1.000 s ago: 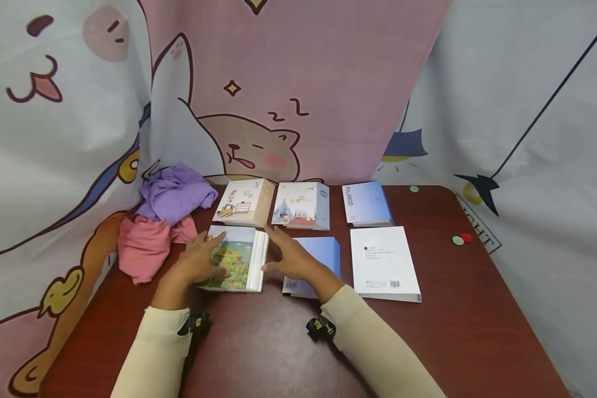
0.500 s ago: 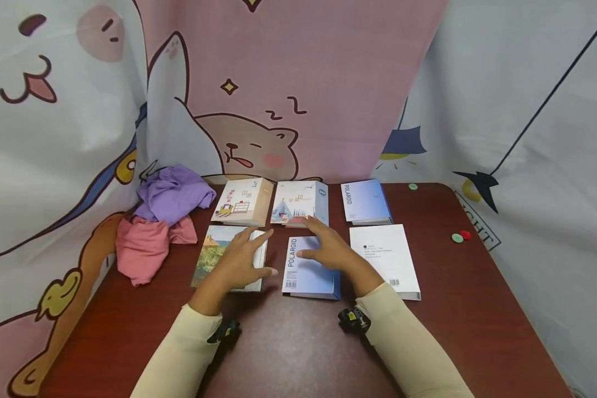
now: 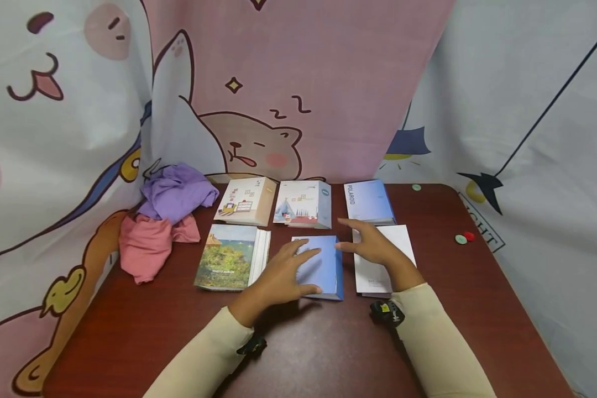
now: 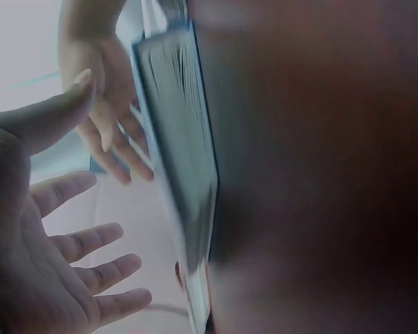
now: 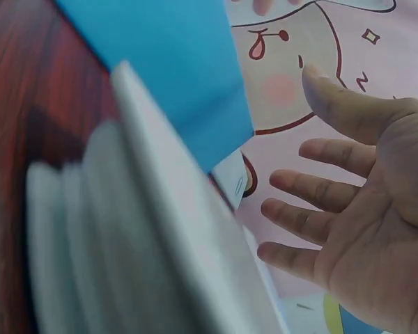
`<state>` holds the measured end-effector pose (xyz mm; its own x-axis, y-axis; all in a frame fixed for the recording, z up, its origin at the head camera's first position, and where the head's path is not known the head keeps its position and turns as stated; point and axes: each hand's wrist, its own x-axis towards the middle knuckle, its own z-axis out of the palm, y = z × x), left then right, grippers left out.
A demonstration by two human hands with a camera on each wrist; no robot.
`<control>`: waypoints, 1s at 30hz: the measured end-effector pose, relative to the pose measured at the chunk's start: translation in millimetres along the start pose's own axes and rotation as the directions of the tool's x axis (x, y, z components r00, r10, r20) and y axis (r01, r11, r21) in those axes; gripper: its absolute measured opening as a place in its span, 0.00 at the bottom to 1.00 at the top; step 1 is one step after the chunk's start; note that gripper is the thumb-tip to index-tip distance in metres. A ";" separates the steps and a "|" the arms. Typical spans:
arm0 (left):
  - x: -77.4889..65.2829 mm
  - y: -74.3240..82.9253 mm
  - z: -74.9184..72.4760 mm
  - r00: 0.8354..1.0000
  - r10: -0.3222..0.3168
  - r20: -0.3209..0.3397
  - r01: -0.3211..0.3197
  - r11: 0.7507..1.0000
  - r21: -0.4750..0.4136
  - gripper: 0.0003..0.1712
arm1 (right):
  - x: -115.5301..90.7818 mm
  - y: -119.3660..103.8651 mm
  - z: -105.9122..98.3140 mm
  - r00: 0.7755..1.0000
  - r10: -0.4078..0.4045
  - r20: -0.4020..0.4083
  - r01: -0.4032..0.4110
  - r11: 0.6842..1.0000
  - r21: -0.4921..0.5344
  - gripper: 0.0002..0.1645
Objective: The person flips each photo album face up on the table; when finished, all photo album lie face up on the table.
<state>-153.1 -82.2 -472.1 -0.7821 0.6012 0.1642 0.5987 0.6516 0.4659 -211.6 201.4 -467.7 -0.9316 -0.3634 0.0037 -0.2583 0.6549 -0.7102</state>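
Note:
My left hand (image 3: 281,276), fingers spread, hovers over the left part of a blue album (image 3: 325,271) in the front row. My right hand (image 3: 380,251) is over the white album (image 3: 375,283) to its right, fingers spread and holding nothing. In the left wrist view, my left palm (image 4: 38,243) is apart from the album's page edges (image 4: 177,118). From the right wrist, my right hand (image 5: 362,202) shows beside the white album's blurred cover edge (image 5: 174,202), with the blue album (image 5: 167,69) beyond. Left of these lies an album with a landscape cover (image 3: 226,257).
Behind stand two albums with drawn room scenes, one cream-sided (image 3: 246,200) and one blue-sided (image 3: 303,203), and a blue Polaroid album (image 3: 370,200). Purple cloth (image 3: 179,190) and pink cloth (image 3: 146,246) lie at left. Green and red discs (image 3: 460,239) sit near the right edge.
Both hands have moved rightward: the left from the landscape album to the blue album, the right from beside the landscape album, past the blue one, to the white album. The albums stay in place.

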 end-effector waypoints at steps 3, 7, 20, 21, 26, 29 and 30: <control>4.6 8.9 7.2 0.999 0.049 0.012 -0.049 0.999 -0.005 0.51 | -2.0 6.4 -0.8 1.000 0.000 -0.003 0.000 1.000 -0.018 0.45; 8.8 16.9 16.6 0.999 0.042 0.016 -0.040 0.996 -0.078 0.49 | -3.3 15.5 2.7 1.000 -0.012 -0.020 0.011 0.999 -0.041 0.42; 6.6 12.2 55.4 0.998 0.070 -0.006 -0.070 0.992 -0.109 0.48 | -4.0 36.8 17.7 1.000 -0.010 -0.009 0.009 0.996 -0.090 0.37; 6.9 11.8 57.1 0.998 0.068 -0.008 -0.068 0.994 -0.087 0.48 | -3.5 37.7 18.1 1.000 -0.018 -0.010 0.017 0.995 -0.094 0.36; 8.3 10.6 60.0 0.998 0.048 -0.030 -0.049 0.999 -0.023 0.47 | -0.3 40.4 19.1 0.997 -0.072 -0.003 0.071 0.990 -0.124 0.34; 8.5 9.8 60.5 0.998 0.039 -0.044 -0.040 0.999 -0.021 0.45 | 1.4 40.3 19.7 0.996 -0.085 0.003 0.084 0.986 -0.147 0.33; 8.5 9.8 60.4 0.998 0.036 -0.048 -0.037 0.999 -0.024 0.45 | 1.7 40.1 20.2 0.996 -0.089 0.002 0.088 0.984 -0.156 0.32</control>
<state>-143.4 -42.8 -518.6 -0.7675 0.6014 0.2219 0.6227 0.6175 0.4806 -218.4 213.7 -510.4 -0.9044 -0.4217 0.0656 -0.3763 0.7154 -0.5887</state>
